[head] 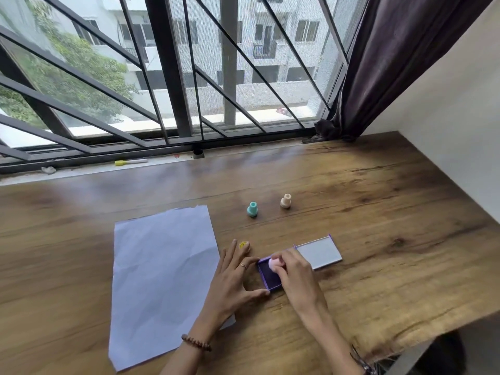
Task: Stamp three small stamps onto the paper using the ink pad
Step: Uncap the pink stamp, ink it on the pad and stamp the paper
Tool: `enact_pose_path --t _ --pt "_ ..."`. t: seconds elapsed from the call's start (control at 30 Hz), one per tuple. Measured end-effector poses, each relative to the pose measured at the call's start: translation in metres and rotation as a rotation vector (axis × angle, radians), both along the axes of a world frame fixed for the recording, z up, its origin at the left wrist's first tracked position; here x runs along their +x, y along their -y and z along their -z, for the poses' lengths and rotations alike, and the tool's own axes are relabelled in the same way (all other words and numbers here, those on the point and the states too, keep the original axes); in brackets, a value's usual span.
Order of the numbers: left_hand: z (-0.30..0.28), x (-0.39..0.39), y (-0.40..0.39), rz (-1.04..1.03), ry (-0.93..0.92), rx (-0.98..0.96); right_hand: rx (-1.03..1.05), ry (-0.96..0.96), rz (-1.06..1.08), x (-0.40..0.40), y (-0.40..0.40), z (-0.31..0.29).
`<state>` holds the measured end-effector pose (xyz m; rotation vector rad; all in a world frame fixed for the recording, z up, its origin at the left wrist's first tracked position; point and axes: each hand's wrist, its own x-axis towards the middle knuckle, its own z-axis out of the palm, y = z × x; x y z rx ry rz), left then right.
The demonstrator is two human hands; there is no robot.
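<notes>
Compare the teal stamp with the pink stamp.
The teal stamp stands free on the table, untouched; the pink stamp is gripped by the right hand. The teal one sits beyond the paper's corner; the pink one is on the ink pad. Both are small.

Pink stamp [273,264] on open purple ink pad [269,278].

The right hand [293,273] pinches a small pink stamp [273,263] and holds it down on the dark ink pad [269,278]; the left hand [232,282] lies flat beside the pad, its thumb touching the pad's near corner; the open lid [319,251] sits just past the right hand; the paper [162,280] lies left of the left hand; a yellow cap [244,245] sits by the left fingertips; a teal stamp [252,209] and a tan stamp [285,201] stand farther away, beyond both hands.
</notes>
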<state>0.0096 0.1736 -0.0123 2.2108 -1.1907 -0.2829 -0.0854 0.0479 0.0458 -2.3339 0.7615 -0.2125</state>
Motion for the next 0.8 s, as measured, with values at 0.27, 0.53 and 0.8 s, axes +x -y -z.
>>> enact_pose_path --t 0.27,0.53,0.8 --pt "0.000 0.000 0.001 -0.003 -0.024 -0.004 -0.202 0.053 -0.072 0.011 -0.005 -0.049" --pt "-0.001 0.000 0.000 -0.012 -0.043 0.018 -0.113 -0.162 -0.149 0.016 -0.008 -0.017" --pt "0.004 0.002 -0.001 -0.018 -0.043 0.010 -0.152 -0.086 -0.116 0.008 -0.015 0.004"
